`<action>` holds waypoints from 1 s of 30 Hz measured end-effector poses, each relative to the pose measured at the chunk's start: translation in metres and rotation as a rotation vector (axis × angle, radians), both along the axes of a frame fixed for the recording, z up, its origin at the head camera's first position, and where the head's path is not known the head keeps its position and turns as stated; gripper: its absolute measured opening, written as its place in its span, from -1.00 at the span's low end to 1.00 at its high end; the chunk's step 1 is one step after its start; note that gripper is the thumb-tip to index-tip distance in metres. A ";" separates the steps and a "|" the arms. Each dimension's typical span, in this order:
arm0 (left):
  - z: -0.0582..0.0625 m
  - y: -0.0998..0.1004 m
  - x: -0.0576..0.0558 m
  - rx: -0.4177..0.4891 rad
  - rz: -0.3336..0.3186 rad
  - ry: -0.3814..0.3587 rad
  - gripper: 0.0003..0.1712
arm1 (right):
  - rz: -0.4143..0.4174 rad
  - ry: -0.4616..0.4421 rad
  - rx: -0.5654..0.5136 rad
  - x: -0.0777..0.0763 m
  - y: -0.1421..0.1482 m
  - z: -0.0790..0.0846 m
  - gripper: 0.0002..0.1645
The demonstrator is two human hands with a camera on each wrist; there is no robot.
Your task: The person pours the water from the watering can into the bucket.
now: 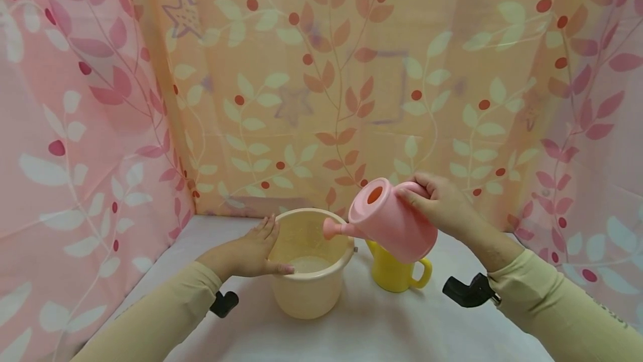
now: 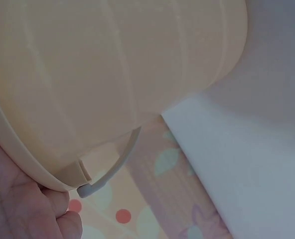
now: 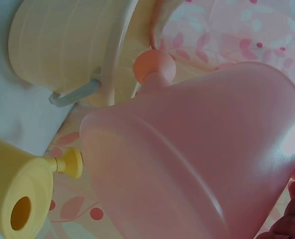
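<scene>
My right hand (image 1: 444, 206) grips the handle of a pink watering can (image 1: 397, 222), holding it raised and tilted. Its spout ends in an orange-pink rose (image 1: 330, 228), over the right side of a cream bucket (image 1: 307, 298). At the bucket's left side, my left hand (image 1: 251, 250) rests against the rim, fingers spread and thumb lying along the front edge. The left wrist view shows the palm (image 2: 13, 199) beside the rim, near a grey bail handle (image 2: 112, 172). Behind and below the pink can stands a yellow watering can (image 1: 392, 275), partly hidden.
A white-covered table (image 1: 216, 339) carries the bucket and yellow can. Leaf-patterned curtains (image 1: 341, 88) enclose the back and both sides. Black wrist mounts (image 1: 469, 290) stick out below the sleeves.
</scene>
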State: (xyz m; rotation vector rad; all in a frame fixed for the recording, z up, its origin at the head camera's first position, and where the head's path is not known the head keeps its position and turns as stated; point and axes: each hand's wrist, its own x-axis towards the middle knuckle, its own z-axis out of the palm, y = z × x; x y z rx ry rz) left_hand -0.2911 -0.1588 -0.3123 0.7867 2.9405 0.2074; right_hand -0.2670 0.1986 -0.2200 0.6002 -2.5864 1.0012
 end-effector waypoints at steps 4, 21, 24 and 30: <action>0.000 0.000 0.000 -0.004 -0.004 0.007 0.32 | 0.002 0.004 0.007 0.000 0.000 0.001 -0.62; 0.000 0.000 0.001 0.005 -0.007 0.016 0.31 | -0.001 0.014 0.035 0.001 0.000 0.002 -0.66; 0.000 0.000 0.001 0.007 -0.004 0.012 0.31 | 0.005 0.010 0.035 0.001 -0.001 0.002 -0.66; -0.001 0.000 0.000 0.009 0.003 0.007 0.31 | 0.020 0.006 0.033 0.001 -0.002 0.003 -0.68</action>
